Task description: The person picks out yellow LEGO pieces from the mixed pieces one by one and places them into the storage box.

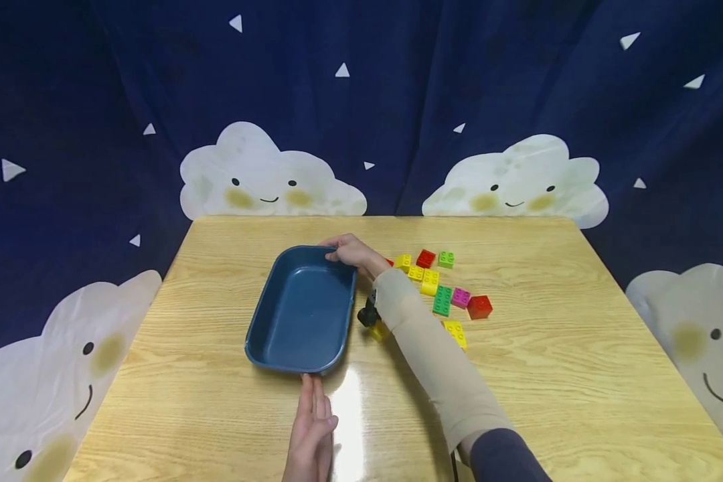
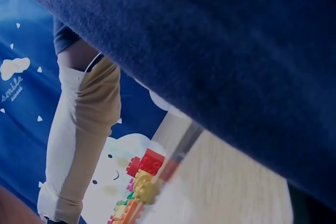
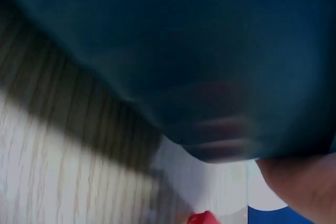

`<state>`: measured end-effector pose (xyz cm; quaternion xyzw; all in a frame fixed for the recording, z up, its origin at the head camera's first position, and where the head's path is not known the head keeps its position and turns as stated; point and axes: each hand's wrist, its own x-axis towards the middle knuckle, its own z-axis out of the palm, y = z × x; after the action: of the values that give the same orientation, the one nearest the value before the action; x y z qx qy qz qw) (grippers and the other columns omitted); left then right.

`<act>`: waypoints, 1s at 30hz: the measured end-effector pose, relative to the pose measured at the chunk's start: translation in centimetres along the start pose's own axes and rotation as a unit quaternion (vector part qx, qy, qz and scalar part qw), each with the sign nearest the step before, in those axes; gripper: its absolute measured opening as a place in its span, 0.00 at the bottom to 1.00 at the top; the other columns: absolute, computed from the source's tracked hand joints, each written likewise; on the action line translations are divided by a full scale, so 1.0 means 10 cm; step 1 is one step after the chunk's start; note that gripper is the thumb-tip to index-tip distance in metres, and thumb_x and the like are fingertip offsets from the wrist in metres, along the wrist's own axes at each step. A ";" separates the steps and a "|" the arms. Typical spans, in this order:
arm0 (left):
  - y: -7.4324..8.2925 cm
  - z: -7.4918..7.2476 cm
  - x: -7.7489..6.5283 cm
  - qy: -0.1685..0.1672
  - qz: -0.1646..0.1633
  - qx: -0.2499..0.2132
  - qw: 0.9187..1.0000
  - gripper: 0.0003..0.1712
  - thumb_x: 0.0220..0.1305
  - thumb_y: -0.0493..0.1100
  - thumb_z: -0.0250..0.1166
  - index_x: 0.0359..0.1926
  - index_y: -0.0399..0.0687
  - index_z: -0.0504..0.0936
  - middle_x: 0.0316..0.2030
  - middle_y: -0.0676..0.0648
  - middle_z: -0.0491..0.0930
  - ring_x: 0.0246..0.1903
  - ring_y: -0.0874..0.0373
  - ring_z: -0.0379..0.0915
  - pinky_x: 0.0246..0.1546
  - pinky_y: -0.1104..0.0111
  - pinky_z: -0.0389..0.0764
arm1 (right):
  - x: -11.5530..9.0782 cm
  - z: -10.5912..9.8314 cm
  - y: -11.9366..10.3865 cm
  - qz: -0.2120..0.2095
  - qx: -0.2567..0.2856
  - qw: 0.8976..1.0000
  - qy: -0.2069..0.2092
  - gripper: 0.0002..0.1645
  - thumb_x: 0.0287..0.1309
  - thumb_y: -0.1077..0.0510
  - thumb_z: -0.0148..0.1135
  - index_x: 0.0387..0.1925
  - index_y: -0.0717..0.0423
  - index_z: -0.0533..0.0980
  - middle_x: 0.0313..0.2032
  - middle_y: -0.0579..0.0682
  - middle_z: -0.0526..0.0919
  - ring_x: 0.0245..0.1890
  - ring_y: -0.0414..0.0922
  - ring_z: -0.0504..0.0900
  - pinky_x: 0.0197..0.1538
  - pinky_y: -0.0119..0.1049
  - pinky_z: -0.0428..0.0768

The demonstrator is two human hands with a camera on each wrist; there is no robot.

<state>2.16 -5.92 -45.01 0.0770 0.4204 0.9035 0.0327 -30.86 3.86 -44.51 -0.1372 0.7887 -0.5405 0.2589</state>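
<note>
A dark blue rectangular plastic tub [image 1: 306,314] stands on the left half of the wooden table, with nothing inside. At its far right corner my right hand [image 1: 352,253] grips the rim, thumb over the inner side and the other fingers behind the wall. The right wrist view is mostly filled by the tub's outer wall [image 3: 173,61], with my thumb [image 3: 299,182] at its edge. My left hand [image 1: 313,432] is at the near end, its straight fingers reaching to the tub's wall. A dark blue sleeve [image 2: 210,61] covers much of the left wrist view.
Right of the tub lie several toy building blocks, among them a green block [image 1: 442,300], a magenta block [image 1: 460,298], a red block [image 1: 479,307] and a yellow block [image 1: 455,333]. My right forearm [image 1: 434,355] crosses in front of some. A dark curtain [image 1: 391,100] hangs behind the table.
</note>
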 end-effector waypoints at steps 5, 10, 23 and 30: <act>-0.04 -0.13 0.02 -0.012 -0.041 -0.078 0.996 0.46 0.57 0.24 0.36 0.62 0.33 0.11 0.62 0.36 0.04 0.62 0.46 0.01 0.60 0.60 0.18 | 0.03 -0.03 0.05 -0.002 0.004 1.000 -0.027 0.21 0.61 0.67 0.53 0.55 0.55 0.75 0.47 0.54 0.82 0.49 0.50 0.79 0.52 0.44 0.75; 0.09 -0.16 0.04 0.009 -0.092 -0.096 0.991 0.43 0.60 0.28 0.35 0.63 0.32 0.13 0.64 0.34 0.08 0.65 0.46 0.05 0.62 0.58 0.19 | 0.05 -0.06 0.16 -0.016 0.011 0.999 -0.041 0.21 0.62 0.67 0.52 0.56 0.54 0.75 0.49 0.55 0.81 0.51 0.50 0.78 0.53 0.43 0.75; 0.45 -0.42 0.08 -0.021 -0.245 -0.003 0.969 0.35 0.70 0.39 0.34 0.67 0.23 0.28 0.69 0.28 0.34 0.69 0.44 0.39 0.63 0.64 0.54 | 0.05 -0.11 0.19 -0.048 -0.042 0.997 -0.048 0.22 0.61 0.56 0.57 0.58 0.50 0.74 0.54 0.45 0.78 0.55 0.42 0.74 0.59 0.40 0.68; 0.93 -0.44 0.22 -0.121 -0.251 0.214 0.936 0.29 0.73 0.46 0.41 0.62 0.24 0.61 0.54 0.34 0.74 0.53 0.46 0.74 0.49 0.62 0.75 | -0.10 -0.24 0.02 -0.084 -0.114 0.989 0.029 0.26 0.66 0.47 0.50 0.60 0.56 0.70 0.54 0.50 0.77 0.54 0.44 0.74 0.60 0.41 0.68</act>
<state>-0.72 -14.92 -40.46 0.0827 0.6020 0.7384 0.2922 -31.40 6.29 -43.75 -0.2161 0.8380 -0.4707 0.1719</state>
